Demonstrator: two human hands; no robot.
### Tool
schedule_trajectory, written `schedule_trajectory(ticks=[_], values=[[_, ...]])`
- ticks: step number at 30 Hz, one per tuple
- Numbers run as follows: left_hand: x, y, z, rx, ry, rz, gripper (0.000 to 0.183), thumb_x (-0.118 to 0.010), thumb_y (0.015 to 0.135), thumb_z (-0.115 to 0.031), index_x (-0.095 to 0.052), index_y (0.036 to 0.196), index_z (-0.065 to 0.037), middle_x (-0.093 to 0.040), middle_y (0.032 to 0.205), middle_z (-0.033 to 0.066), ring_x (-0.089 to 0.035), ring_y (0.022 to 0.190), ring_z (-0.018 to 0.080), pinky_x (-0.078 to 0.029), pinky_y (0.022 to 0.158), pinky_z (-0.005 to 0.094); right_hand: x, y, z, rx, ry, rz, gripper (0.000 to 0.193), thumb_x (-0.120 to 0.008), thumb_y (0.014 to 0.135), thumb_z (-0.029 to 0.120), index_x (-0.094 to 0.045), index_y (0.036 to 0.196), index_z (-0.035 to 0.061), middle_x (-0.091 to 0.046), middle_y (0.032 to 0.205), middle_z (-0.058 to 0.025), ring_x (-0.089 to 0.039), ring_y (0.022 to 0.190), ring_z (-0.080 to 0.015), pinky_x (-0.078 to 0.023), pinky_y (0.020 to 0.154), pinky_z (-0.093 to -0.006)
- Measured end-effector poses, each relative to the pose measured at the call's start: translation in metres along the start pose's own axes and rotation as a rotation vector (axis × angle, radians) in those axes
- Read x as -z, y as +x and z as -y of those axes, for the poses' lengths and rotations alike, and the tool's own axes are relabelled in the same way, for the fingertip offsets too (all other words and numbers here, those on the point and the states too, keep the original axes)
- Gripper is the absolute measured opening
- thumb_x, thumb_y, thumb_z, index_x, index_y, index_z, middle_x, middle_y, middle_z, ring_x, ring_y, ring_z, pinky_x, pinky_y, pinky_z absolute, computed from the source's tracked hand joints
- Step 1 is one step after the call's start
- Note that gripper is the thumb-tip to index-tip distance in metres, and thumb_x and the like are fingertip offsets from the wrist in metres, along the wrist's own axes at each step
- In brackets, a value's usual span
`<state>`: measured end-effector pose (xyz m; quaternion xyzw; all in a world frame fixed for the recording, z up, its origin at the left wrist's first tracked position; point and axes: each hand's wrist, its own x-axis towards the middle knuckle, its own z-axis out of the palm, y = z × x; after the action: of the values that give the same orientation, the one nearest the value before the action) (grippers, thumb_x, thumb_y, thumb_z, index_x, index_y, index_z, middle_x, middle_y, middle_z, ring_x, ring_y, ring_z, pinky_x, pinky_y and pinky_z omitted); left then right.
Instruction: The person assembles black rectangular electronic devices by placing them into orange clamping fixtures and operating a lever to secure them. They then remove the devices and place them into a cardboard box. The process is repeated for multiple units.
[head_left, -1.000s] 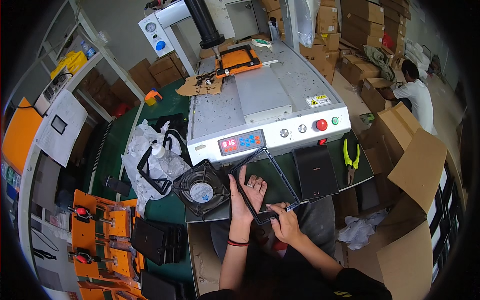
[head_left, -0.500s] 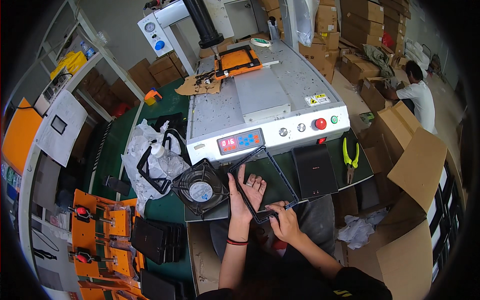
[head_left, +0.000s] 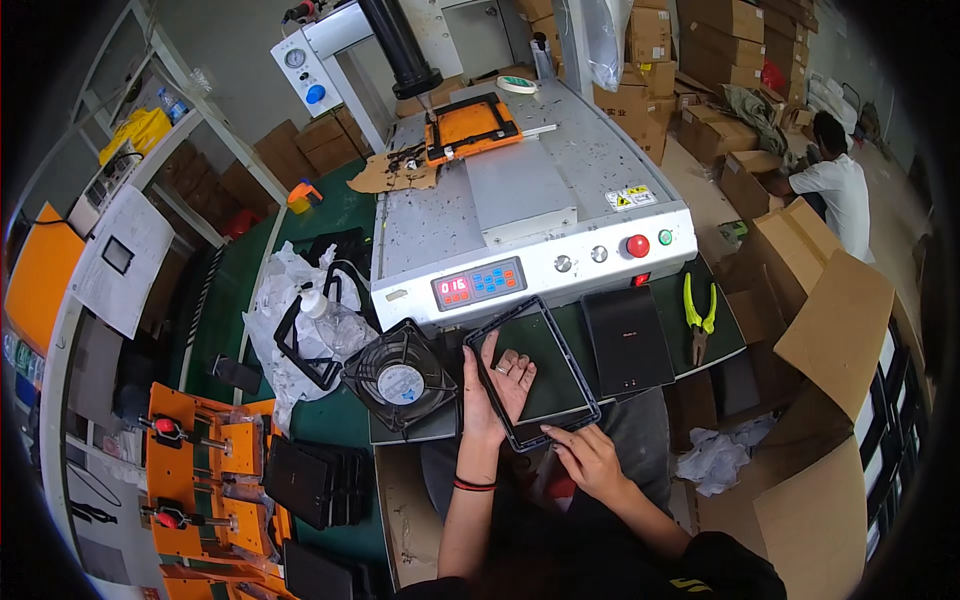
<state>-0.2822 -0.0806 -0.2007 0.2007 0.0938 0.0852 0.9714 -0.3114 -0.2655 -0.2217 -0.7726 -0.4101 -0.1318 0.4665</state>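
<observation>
A thin black rectangular frame (head_left: 572,355) is tilted in front of me over the bench edge. My left hand (head_left: 503,395) grips its left side, with the thumb along the bar and the fingers spread behind the opening. At the frame's lower bar is my right hand (head_left: 592,462), its thumb and index finger drawn together in a pinch; anything between the tips is too small to make out. Left of the frame lies a black square cooling fan (head_left: 400,380). A flat black panel (head_left: 628,342) rests to the right, beside yellow-green pliers (head_left: 699,318).
A white press machine (head_left: 590,245) with a lit control panel stands ahead, an orange fixture (head_left: 473,130) on its bed. Orange clamp jigs (head_left: 240,445) and stacked black panels (head_left: 315,480) are at left. Open cardboard boxes (head_left: 835,340) crowd the right; a person (head_left: 840,190) crouches behind them.
My right hand has let go of the frame's lower right corner and drawn down and right, its fingertips now at the lower bar. The frame has shifted slightly right in my left hand.
</observation>
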Motion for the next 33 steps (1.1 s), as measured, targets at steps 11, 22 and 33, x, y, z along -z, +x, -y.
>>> schedule_trajectory(ticks=[11,22,33], values=[[-0.001,-0.003,-0.002,0.02,0.028,0.064,0.057,-0.044,0.093,-0.054,-0.049,0.123,-0.007,-0.055,0.091,0.0074,-0.055,0.092,0.0211,-0.044,0.091,0.0373,0.004,0.005,0.0,-0.015,0.067,-0.063,0.031,-0.069,0.077,0.004,-0.066,0.107,0.0048,-0.06,0.076,-0.0057,-0.054,0.063,-0.0199,-0.048,0.063,-0.0316],[0.0,-0.006,0.0,0.047,0.061,0.133,0.057,-0.038,0.093,-0.057,-0.048,0.12,-0.007,-0.056,0.097,0.0103,-0.055,0.097,0.0237,-0.043,0.093,0.0388,0.008,0.002,0.002,-0.048,0.079,-0.113,0.032,-0.067,0.073,-0.004,-0.067,0.104,0.0016,-0.06,0.075,-0.0078,-0.054,0.064,-0.0209,-0.047,0.061,-0.0312],[-0.005,-0.008,0.001,0.024,0.183,0.19,0.055,-0.035,0.094,-0.056,-0.045,0.122,-0.01,-0.056,0.099,0.0118,-0.055,0.097,0.026,-0.044,0.092,0.0404,0.014,0.0,-0.001,-0.056,0.029,-0.118,0.032,-0.067,0.074,-0.003,-0.068,0.105,0.0032,-0.062,0.08,-0.0066,-0.055,0.069,-0.0212,-0.046,0.065,-0.0316]])
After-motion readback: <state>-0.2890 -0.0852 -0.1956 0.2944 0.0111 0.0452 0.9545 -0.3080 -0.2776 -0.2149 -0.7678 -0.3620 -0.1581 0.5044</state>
